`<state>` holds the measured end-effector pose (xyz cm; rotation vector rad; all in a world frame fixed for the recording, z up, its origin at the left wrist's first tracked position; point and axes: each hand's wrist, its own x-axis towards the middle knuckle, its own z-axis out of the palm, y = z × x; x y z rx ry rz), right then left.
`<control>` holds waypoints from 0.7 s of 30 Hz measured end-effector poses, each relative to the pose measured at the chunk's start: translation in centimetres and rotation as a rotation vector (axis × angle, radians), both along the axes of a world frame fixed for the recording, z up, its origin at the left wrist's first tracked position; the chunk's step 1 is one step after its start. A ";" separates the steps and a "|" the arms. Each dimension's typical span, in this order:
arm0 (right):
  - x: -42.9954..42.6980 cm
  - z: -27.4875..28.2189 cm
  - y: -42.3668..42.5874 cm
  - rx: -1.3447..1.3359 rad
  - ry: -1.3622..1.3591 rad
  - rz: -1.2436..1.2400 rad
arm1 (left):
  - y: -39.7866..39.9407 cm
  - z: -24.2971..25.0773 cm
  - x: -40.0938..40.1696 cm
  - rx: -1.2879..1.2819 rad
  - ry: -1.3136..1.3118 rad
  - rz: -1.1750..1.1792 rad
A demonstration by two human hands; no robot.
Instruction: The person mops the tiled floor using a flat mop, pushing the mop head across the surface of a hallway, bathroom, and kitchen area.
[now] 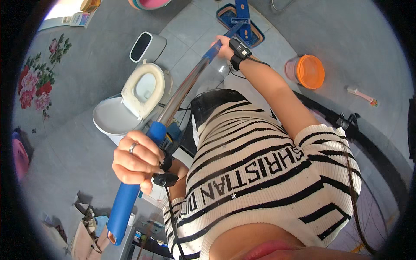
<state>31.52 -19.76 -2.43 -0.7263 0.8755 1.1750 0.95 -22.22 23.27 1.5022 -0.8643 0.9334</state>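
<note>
A mop with a long blue and metal pole [183,92] runs diagonally across the view. My left hand [138,161], wearing a ring, is closed around the pole near its upper blue foam grip [123,211]. Farther down, my right hand [222,47] holds a blue section of the pole. At its far end is the blue mop head [243,19], over a blue oblong piece [224,14] with a tan inner edge. Whether that piece is a bucket or part of the mop, I cannot tell. Small black cameras are strapped at both my wrists.
Left of the pole stands a toilet [148,86] with its lid raised, beside a grey-white bin [149,47]. An orange-rimmed bucket [310,71] and a pink-handled brush [360,94] are at the right. Bags [83,237] lie lower left. Grey floor tiles [182,29] reach the walls.
</note>
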 end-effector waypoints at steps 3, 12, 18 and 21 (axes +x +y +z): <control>0.9 -2.0 0.1 0.120 0.116 -0.058 | -0.1 -1.3 -0.2 -0.020 0.004 0.039; -3.3 -2.6 -1.6 0.221 -0.129 0.188 | -0.7 0.6 -4.2 -0.117 -0.076 0.040; -6.6 -1.5 -3.4 0.309 -0.113 0.156 | -2.6 0.2 -5.6 -0.298 -0.255 0.151; -8.9 -0.4 -3.0 0.310 0.041 0.110 | -3.7 2.0 -6.4 -0.259 -0.232 0.177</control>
